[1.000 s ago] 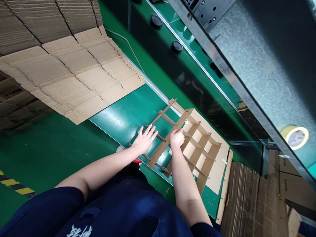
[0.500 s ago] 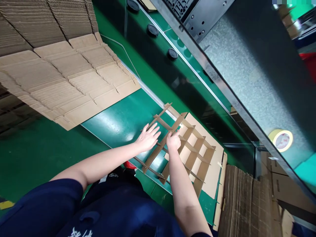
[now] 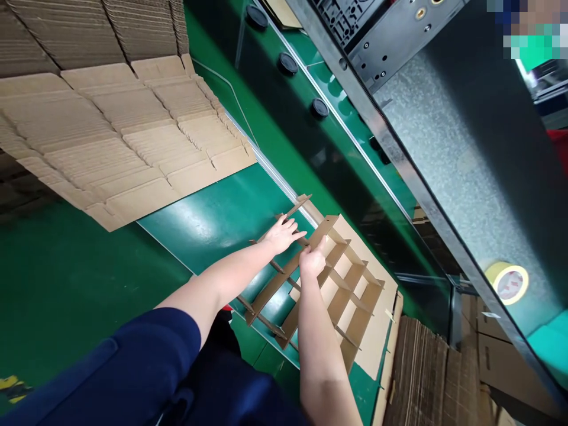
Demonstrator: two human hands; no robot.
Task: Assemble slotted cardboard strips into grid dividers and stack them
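A cardboard divider grid (image 3: 350, 278) of interlocking strips stands on the green tabletop (image 3: 199, 204), its right part over a flat cardboard sheet (image 3: 377, 337). My right hand (image 3: 313, 260) is closed on one of its long strips, thumb up along the top edge. My left hand (image 3: 284, 235) lies over the grid's upper left end with its fingers stretched out, touching or just above the outermost strip (image 3: 299, 205). That hand and forearm hide part of this strip.
A large stack of folded cardboard dividers (image 3: 133, 130) sits at the upper left. More stacked cardboard (image 3: 417, 367) stands at the lower right. A metal-edged shelf (image 3: 399, 148) with a tape roll (image 3: 508, 283) runs along the right.
My left hand has moved right and up, from beside the outermost strip to over its upper end. My right hand keeps its grip on the grid. The view has shifted slightly.
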